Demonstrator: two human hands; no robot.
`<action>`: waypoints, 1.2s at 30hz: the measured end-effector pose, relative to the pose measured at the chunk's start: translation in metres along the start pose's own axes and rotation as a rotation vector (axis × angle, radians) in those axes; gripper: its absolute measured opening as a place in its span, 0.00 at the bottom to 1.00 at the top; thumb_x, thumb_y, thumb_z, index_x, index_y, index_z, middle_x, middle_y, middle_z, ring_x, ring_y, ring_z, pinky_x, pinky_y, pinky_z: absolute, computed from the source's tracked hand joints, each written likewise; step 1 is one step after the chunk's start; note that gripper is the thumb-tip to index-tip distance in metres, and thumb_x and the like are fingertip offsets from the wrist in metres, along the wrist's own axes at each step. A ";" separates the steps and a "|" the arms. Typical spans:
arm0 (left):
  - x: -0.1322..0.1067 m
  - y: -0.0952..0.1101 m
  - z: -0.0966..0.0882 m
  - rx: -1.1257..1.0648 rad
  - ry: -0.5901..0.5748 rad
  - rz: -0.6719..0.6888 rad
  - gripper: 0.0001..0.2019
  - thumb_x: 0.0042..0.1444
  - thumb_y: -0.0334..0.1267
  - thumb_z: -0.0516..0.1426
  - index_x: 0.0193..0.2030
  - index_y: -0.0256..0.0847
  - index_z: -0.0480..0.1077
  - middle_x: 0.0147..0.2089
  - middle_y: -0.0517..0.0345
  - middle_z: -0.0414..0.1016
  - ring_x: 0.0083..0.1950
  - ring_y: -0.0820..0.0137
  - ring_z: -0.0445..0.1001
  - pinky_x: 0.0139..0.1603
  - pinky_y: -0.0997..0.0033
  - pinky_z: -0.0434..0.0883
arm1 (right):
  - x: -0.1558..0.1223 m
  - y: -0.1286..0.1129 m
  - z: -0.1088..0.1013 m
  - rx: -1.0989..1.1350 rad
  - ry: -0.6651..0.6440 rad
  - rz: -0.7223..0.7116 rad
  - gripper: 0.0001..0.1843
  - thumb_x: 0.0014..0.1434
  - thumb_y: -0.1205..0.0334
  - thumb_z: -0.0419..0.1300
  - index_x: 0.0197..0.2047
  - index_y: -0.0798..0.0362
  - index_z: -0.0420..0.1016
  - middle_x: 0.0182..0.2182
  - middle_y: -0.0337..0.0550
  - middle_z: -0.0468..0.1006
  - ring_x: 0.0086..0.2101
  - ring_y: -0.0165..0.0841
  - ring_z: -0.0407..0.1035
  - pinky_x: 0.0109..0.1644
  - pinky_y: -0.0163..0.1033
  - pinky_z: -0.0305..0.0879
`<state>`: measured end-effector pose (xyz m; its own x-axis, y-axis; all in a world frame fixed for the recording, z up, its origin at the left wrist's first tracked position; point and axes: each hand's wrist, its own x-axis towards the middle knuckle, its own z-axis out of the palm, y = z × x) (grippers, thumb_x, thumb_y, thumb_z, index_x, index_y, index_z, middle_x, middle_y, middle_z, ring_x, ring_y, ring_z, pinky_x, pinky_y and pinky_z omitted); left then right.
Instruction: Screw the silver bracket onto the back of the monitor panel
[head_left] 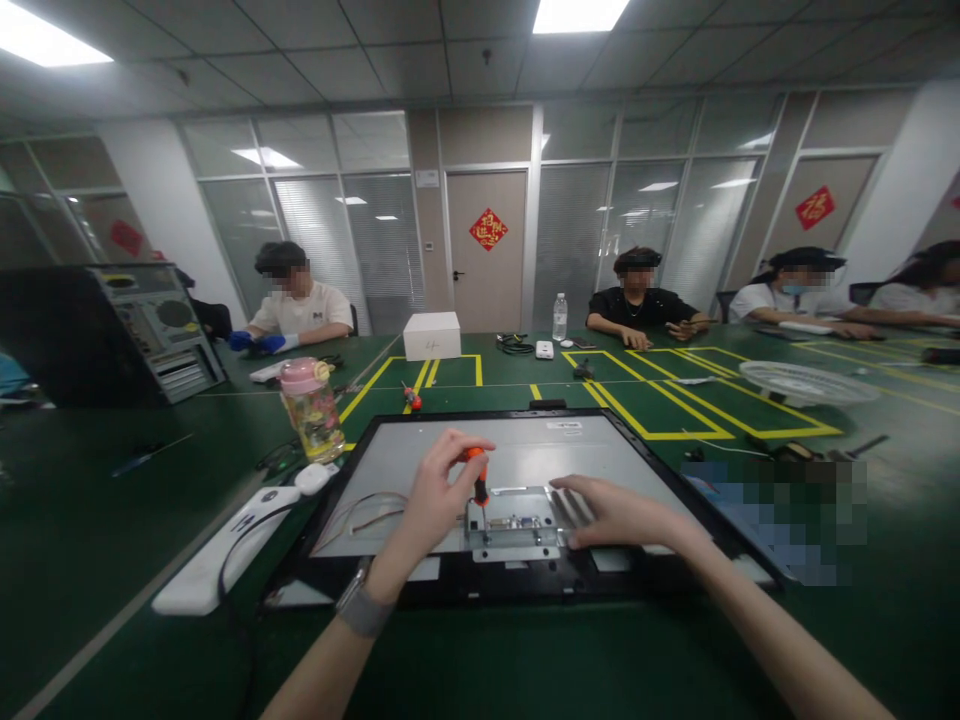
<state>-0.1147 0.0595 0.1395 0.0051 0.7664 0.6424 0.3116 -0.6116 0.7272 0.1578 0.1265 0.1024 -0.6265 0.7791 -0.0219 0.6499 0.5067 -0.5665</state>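
My left hand (442,485) is closed around the handle of an orange and black screwdriver (481,478). The screwdriver stands nearly upright, tip down at the left part of a silver metal bracket (517,550) with connectors along it. That bracket sits on the grey back of a flat display panel (420,440) with a black frame, lying on the table. At the bracket's right end rests my right hand (615,510), thumb and fingers spread apart along its edge. Thin wires (360,510) run across the panel left of my left hand. The screw under the tip is too small to make out.
Left of the panel are a white power bank (225,550) with a black cable and a pink-lidded bottle (311,410). A computer case (112,330) stands farther left. Beyond the panel are a white box (432,336) and a water bottle (560,318). Several people sit across the green table.
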 end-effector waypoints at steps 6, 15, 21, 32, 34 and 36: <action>0.017 0.005 -0.006 -0.092 -0.185 -0.070 0.15 0.61 0.47 0.55 0.35 0.40 0.79 0.36 0.53 0.73 0.39 0.65 0.73 0.41 0.69 0.70 | 0.036 0.007 0.003 0.238 -0.156 -0.163 0.42 0.42 0.49 0.74 0.58 0.55 0.70 0.65 0.55 0.65 0.64 0.48 0.60 0.69 0.50 0.52; 0.011 -0.027 0.000 -0.191 0.084 -0.151 0.15 0.61 0.48 0.55 0.39 0.39 0.77 0.32 0.55 0.74 0.36 0.66 0.73 0.41 0.68 0.70 | 0.026 0.010 0.014 0.351 -0.095 -0.169 0.38 0.47 0.50 0.72 0.58 0.54 0.69 0.67 0.57 0.63 0.65 0.48 0.57 0.70 0.54 0.49; 0.008 -0.026 -0.003 -0.073 0.200 -0.104 0.14 0.56 0.48 0.60 0.34 0.40 0.78 0.32 0.58 0.70 0.33 0.70 0.71 0.36 0.73 0.70 | 0.031 0.015 0.016 0.361 -0.121 -0.152 0.41 0.46 0.47 0.72 0.60 0.54 0.68 0.68 0.56 0.61 0.66 0.50 0.55 0.71 0.55 0.48; 0.001 -0.030 0.002 -0.377 0.120 -0.214 0.17 0.55 0.49 0.62 0.43 0.38 0.77 0.39 0.52 0.78 0.40 0.64 0.78 0.48 0.63 0.74 | 0.025 0.013 0.017 0.333 -0.125 -0.133 0.43 0.50 0.45 0.70 0.64 0.50 0.64 0.68 0.53 0.60 0.67 0.50 0.52 0.72 0.56 0.44; 0.001 -0.029 0.002 -0.245 0.164 -0.164 0.13 0.53 0.47 0.64 0.39 0.39 0.78 0.36 0.56 0.76 0.37 0.68 0.75 0.42 0.69 0.73 | 0.026 0.014 0.018 0.341 -0.120 -0.136 0.42 0.49 0.45 0.70 0.64 0.50 0.65 0.67 0.52 0.61 0.67 0.49 0.53 0.72 0.56 0.44; 0.001 -0.029 0.002 -0.106 0.234 -0.090 0.10 0.52 0.45 0.65 0.32 0.40 0.77 0.32 0.60 0.70 0.34 0.70 0.71 0.36 0.73 0.70 | 0.026 0.015 0.019 0.336 -0.091 -0.150 0.41 0.49 0.45 0.70 0.63 0.50 0.66 0.66 0.52 0.61 0.66 0.49 0.55 0.71 0.55 0.47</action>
<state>-0.1215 0.0783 0.1190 -0.2413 0.7602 0.6032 0.1998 -0.5693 0.7975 0.1433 0.1473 0.0775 -0.7498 0.6614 0.0173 0.3801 0.4520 -0.8070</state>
